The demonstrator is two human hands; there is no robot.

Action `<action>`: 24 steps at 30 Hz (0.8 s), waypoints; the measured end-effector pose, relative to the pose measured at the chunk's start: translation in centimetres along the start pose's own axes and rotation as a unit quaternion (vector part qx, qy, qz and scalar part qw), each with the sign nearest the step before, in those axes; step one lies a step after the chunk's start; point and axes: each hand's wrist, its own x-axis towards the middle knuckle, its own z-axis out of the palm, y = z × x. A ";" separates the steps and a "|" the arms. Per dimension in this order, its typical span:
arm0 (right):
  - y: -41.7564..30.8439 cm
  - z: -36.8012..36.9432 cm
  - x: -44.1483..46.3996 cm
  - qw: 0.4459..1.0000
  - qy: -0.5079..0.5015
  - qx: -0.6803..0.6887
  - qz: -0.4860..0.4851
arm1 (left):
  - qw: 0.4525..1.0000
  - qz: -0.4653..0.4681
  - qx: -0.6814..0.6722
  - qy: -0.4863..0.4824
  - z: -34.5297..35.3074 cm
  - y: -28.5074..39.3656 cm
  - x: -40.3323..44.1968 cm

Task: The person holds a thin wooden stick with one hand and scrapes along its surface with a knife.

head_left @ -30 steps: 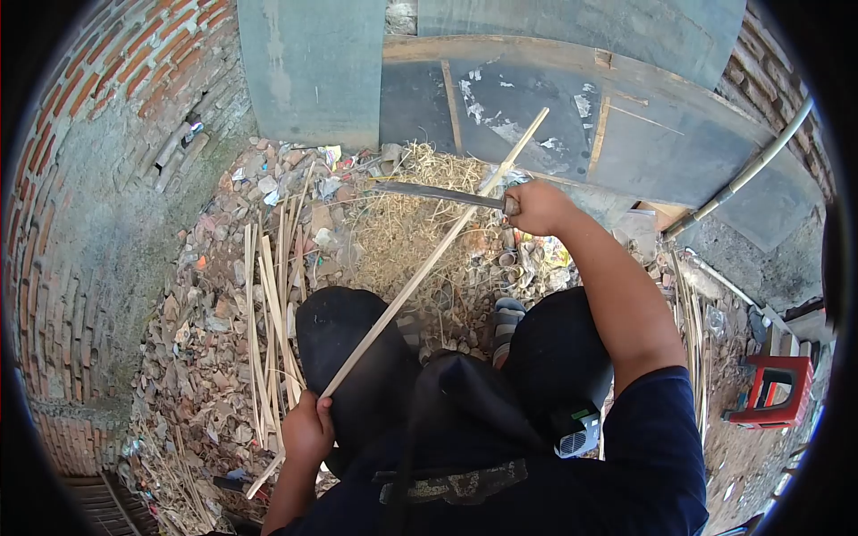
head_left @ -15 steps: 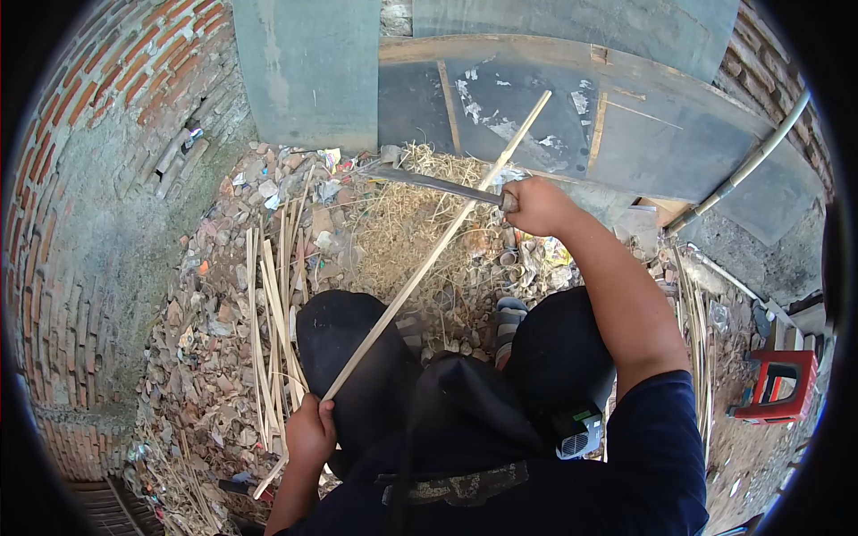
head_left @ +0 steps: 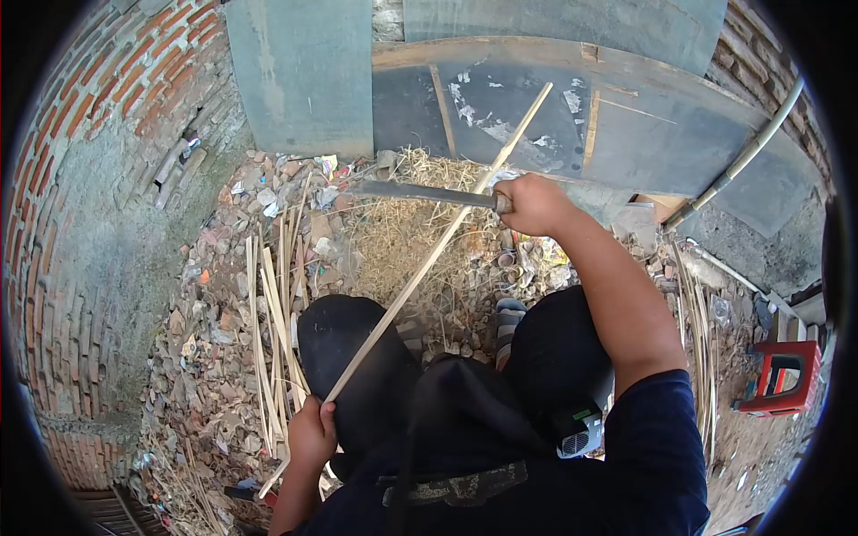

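Note:
A long pale strip of split bamboo or wood (head_left: 420, 274) slants across my left thigh, its far end pointing up and away. My left hand (head_left: 312, 433) is closed round its near end beside my left hip. In my right hand (head_left: 534, 205) is the handle of a machete (head_left: 429, 192), fingers wrapped round it. The blade points left and crosses the strip near its upper part, appearing to touch it. Curly pale shavings (head_left: 420, 228) lie on the ground beneath the blade.
More strips (head_left: 277, 322) lie to my left, and another bundle (head_left: 699, 339) to my right. A red plastic stool (head_left: 786, 380) stands at the far right. Rubble (head_left: 201, 357) covers the ground by the brick wall (head_left: 67, 268). Dark panels (head_left: 500, 116) lean ahead.
The machete's blade has tilted slightly, and my right hand has shifted a little left. My left hand and the strip hold nearly the same place; the view has moved slightly.

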 end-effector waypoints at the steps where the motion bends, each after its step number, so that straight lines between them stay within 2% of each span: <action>1: -0.6 -0.5 -0.5 0.999 -0.002 -0.029 -0.019 | 1.000 0.002 0.001 0.008 0.3 -0.2 0.1; 3: -0.1 -0.7 -0.3 0.999 -0.012 -0.037 -0.031 | 0.999 0.010 -0.014 0.028 1.4 -1.3 0.3; 6: 3.9 0.7 1.1 0.989 0.047 0.109 0.087 | 1.000 -0.007 -0.006 0.030 1.5 -1.3 -0.3; 10: 4.2 1.3 1.1 0.994 0.047 0.023 0.093 | 0.999 -0.006 0.012 0.029 0.6 -0.4 -0.2; 15: 0.3 -0.3 0.1 1.000 -0.010 0.000 0.023 | 1.000 -0.007 0.015 0.017 0.6 0.0 -0.1; 18: 1.0 -0.3 0.3 1.000 -0.029 -0.012 0.005 | 0.999 -0.007 0.004 0.031 1.0 -0.3 0.3; 19: 2.3 0.1 0.6 0.997 -0.008 0.056 0.055 | 0.999 -0.010 0.000 0.034 1.2 -0.5 -0.1; 22: 6.9 1.6 1.6 0.985 0.074 0.067 0.144 | 0.999 -0.006 0.027 0.036 1.0 -0.8 -0.1; 24: 7.0 1.7 1.2 0.985 0.062 0.059 0.147 | 0.999 0.000 0.037 0.038 0.8 -1.1 -0.1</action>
